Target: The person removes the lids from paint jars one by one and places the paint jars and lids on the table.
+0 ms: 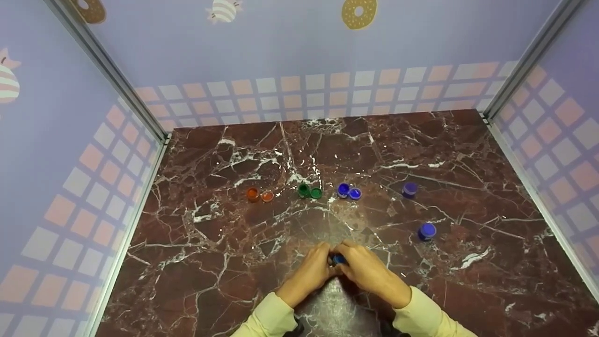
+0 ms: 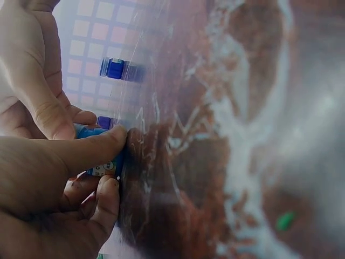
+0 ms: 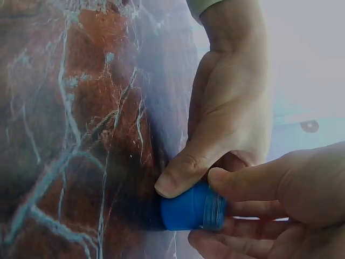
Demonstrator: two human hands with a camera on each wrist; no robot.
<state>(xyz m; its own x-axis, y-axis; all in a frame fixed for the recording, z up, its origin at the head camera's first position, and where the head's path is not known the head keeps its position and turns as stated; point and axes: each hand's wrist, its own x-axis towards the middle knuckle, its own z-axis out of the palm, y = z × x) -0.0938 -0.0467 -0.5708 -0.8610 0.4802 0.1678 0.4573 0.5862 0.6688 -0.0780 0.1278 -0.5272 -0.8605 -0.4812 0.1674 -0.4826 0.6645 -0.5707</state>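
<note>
A small blue paint jar (image 1: 338,259) stands upright on the table near its front, between both hands. My left hand (image 1: 313,267) grips the jar's body, its thumb pressed along the side in the left wrist view. My right hand (image 1: 365,269) pinches the translucent lid (image 3: 214,210) on top in the right wrist view. The lid sits on the jar, and fingers of both hands hide much of it. A white label shows on the body in the left wrist view.
Behind the hands stand open orange (image 1: 252,194), green (image 1: 303,190) and blue (image 1: 343,190) paint jars, each with its lid beside it. To the right are a purple jar (image 1: 409,189) and a blue-violet jar (image 1: 427,231), both lidded. Walls enclose the marbled table (image 1: 210,281).
</note>
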